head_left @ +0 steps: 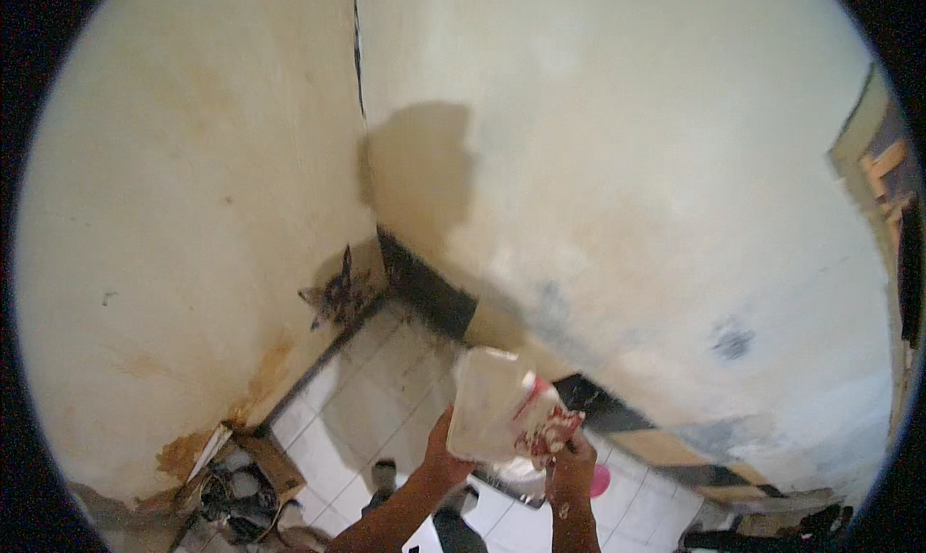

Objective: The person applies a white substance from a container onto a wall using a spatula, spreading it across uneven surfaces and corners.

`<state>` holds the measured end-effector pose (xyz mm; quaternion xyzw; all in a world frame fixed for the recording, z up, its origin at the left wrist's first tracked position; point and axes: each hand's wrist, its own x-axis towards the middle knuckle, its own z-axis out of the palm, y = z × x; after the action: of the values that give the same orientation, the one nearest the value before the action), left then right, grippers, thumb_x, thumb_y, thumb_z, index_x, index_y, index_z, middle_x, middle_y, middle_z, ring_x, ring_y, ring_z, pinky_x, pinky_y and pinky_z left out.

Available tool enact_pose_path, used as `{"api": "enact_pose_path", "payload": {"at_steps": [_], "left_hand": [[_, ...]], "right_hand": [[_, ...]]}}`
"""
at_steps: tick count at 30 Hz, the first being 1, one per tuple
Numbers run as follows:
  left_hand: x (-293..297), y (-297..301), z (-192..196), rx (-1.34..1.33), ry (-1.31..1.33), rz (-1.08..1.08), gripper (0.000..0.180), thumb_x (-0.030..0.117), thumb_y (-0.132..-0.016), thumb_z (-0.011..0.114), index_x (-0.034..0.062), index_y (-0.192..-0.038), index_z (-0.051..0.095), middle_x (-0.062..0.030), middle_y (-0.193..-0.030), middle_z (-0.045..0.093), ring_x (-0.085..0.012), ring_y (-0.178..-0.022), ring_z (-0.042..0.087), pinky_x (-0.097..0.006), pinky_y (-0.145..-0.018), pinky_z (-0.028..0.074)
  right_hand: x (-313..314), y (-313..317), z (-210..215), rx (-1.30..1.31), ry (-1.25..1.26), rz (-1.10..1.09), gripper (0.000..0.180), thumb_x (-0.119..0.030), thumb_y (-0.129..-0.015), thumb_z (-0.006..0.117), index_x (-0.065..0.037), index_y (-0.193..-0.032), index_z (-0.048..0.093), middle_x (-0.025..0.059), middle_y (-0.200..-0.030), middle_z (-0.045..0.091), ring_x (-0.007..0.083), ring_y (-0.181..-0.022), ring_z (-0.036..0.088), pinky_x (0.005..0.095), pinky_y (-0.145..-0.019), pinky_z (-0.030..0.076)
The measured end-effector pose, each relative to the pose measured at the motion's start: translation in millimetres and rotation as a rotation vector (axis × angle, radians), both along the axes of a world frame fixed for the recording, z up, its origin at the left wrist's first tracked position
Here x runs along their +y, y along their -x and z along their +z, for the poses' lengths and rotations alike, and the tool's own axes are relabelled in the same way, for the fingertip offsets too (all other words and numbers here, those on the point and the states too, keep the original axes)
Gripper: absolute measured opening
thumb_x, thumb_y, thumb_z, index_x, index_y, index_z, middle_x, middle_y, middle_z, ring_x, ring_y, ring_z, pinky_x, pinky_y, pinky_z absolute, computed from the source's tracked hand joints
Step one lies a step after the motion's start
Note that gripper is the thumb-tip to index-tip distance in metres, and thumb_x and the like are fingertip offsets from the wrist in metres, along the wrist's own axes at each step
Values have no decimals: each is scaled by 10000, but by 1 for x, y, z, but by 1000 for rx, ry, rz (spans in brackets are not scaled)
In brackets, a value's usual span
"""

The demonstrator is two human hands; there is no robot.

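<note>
Clear tub point(489, 408) in L hand point(448, 456), red-wht item point(552, 433) in R hand point(575, 468), abv wht tile flr point(318, 461) nr stained cream walls point(617, 167).

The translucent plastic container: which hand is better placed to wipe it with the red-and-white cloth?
Probably the right: the right hand holds the red-and-white cloth at the right side of the translucent plastic container, while the left hand supports its lower left.

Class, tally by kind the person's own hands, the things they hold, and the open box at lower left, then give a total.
Hands: 2
Clear plastic container: 1
Crumpled red-and-white piece, perhaps cloth: 1
Open box: 1
Total: 5
</note>
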<state>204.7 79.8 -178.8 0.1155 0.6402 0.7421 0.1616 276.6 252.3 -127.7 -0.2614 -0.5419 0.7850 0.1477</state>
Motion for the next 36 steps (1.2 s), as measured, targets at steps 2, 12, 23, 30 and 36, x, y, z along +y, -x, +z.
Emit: {"api": "enact_pose_path", "payload": {"at_steps": [2, 12, 23, 30, 36], "left_hand": [[-6, -9, 6, 56, 41, -16, 785, 214, -640, 845, 82, -1291, 427, -89, -1221, 560, -211, -1130, 547, -357, -995, 427], [-26, -78, 122, -353, -412, -176, 853, 264, -597, 885, 92, -1293, 424, -91, -1270, 521, -224, -1168, 521, -395, -963, 457], [-46, -88, 155, -256, -573, -195, 684, 335, -735, 759, 108, -1297, 441, -100, -1242, 543, -267, -1121, 559, -439, -925, 479], [-63, -53, 145, 317, -24, -198, 549, 465, -921, 413, 132, -1357, 401, -127, -1274, 517, -350, -1142, 537, -567, -892, 480], [-95, 3, 159, -96, -285, -290, 538, 421, -910, 480, 130, -1355, 403, -124, -1286, 508, -318, -1150, 538, -543, -912, 480]], "right_hand": [[-4, 2, 23, 4, -67, -22, 234, -86, -787, 662, 45, -975, 618, 43, -873, 608, 140, -692, 564, 306, -633, 503], [-12, -51, 113, -56, -395, 148, 195, -94, -777, 656, 40, -915, 688, 81, -809, 675, 148, -715, 631, 282, -689, 518], [-30, -64, 164, 200, -255, 94, 150, -30, -772, 579, 19, -870, 682, 99, -855, 667, 205, -751, 652, 312, -676, 534], [-35, -37, 136, 226, -179, 45, 177, 6, -761, 615, 25, -934, 649, 101, -926, 655, 230, -807, 653, 355, -726, 545], [-92, 8, 155, 47, 64, -115, 224, 11, -784, 598, 55, -1002, 623, 116, -982, 649, 222, -849, 651, 349, -741, 553]]}}
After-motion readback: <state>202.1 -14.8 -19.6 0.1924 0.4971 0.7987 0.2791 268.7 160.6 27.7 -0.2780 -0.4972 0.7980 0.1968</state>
